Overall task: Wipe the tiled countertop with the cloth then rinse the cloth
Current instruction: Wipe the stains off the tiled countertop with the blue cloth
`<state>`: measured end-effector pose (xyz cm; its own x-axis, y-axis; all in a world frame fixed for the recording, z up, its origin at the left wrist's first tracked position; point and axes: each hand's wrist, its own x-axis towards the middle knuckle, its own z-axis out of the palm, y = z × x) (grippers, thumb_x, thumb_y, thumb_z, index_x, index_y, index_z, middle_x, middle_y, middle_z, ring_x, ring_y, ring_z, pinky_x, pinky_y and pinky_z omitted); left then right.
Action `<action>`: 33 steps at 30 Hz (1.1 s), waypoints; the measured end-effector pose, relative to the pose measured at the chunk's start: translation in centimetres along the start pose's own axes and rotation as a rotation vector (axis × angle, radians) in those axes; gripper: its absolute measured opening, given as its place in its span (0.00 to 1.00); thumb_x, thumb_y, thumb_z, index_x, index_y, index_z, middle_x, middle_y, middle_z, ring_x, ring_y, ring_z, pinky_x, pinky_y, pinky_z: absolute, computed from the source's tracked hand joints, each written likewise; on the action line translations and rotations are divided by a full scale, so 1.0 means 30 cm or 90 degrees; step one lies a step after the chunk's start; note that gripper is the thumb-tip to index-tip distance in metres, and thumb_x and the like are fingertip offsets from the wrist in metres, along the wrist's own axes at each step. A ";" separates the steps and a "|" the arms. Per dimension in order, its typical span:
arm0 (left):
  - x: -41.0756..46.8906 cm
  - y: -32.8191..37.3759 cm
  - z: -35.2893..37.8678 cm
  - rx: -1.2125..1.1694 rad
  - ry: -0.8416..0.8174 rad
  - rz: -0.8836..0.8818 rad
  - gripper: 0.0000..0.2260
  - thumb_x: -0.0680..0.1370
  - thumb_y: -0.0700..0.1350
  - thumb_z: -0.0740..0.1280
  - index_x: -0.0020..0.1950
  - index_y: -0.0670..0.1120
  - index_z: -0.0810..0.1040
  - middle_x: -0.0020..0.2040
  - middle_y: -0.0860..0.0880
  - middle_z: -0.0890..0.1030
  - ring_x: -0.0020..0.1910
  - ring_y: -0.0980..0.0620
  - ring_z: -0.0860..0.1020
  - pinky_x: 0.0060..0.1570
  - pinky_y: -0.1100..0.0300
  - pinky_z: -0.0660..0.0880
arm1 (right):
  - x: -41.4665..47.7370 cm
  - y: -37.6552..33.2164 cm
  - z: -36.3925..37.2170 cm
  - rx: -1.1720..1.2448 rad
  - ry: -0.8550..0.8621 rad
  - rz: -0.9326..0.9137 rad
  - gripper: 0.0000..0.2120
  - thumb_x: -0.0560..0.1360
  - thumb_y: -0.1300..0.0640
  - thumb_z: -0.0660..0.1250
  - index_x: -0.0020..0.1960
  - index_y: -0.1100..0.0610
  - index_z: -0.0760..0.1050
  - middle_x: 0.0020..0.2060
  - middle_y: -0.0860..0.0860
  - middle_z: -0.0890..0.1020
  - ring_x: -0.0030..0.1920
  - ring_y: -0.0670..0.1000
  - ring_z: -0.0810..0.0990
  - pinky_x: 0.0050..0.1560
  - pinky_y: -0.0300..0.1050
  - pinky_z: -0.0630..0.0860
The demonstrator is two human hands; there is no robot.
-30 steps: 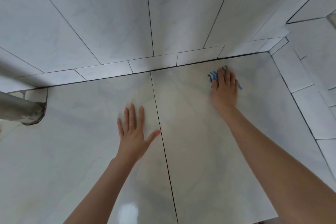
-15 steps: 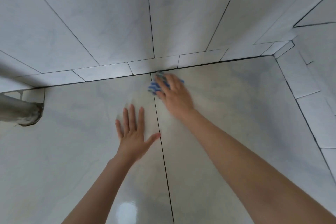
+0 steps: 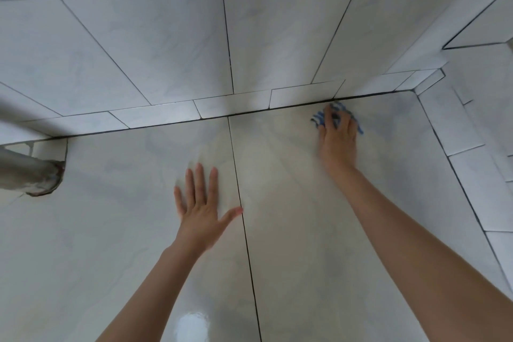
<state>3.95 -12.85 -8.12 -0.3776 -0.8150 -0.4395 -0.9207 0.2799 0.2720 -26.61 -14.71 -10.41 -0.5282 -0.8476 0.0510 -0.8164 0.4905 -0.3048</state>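
**While the right hand (image 3: 338,139) is wiping: cloth (image 3: 317,119) is sitting at the back edge of the desk (image 3: 111,230)**

Right hand is pressing down on the blue-and-white cloth, grip curled over it and holding it bunched. Fabric is poking out on both sides of the fingers. Cloth is lying on the right-hand tile, just beside the dark joint under the wall tiles (image 3: 166,50). Left hand (image 3: 198,203) is resting flat on the desk, grip wide, holding nothing, thumb touching the grout line (image 3: 244,230).

Judging by the folds, cloth is looking soft, light and limp. It's probably going to slide easily on the glossy tile and bunch up. Palm down with fingers hooked over the leading edge is looking like the right hold.

No brand, label or writing is showing anywhere.
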 end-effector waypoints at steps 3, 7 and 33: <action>-0.002 -0.002 -0.002 -0.002 -0.001 0.000 0.43 0.64 0.75 0.40 0.69 0.55 0.25 0.68 0.53 0.22 0.67 0.52 0.22 0.59 0.55 0.18 | -0.039 -0.065 0.003 0.113 0.013 -0.054 0.20 0.79 0.55 0.59 0.69 0.59 0.68 0.67 0.59 0.71 0.68 0.60 0.67 0.67 0.57 0.67; -0.001 -0.002 -0.001 -0.001 -0.007 0.002 0.45 0.61 0.78 0.35 0.69 0.55 0.25 0.69 0.53 0.22 0.67 0.52 0.22 0.59 0.55 0.18 | -0.097 -0.201 0.062 0.135 -0.052 -0.305 0.17 0.79 0.55 0.57 0.64 0.58 0.73 0.66 0.56 0.73 0.69 0.57 0.68 0.69 0.58 0.64; -0.003 0.056 -0.009 0.001 0.026 -0.022 0.42 0.64 0.74 0.38 0.71 0.56 0.29 0.69 0.55 0.25 0.69 0.54 0.24 0.62 0.55 0.21 | 0.132 0.295 -0.081 -0.070 -0.139 0.002 0.28 0.80 0.47 0.38 0.78 0.55 0.48 0.77 0.56 0.50 0.77 0.55 0.46 0.75 0.49 0.40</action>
<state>2.47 -12.44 -7.39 -0.3407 -0.8445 -0.4132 -0.9334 0.2511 0.2563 -36.50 -13.23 -10.59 -0.4776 -0.8640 -0.1594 -0.8418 0.5019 -0.1985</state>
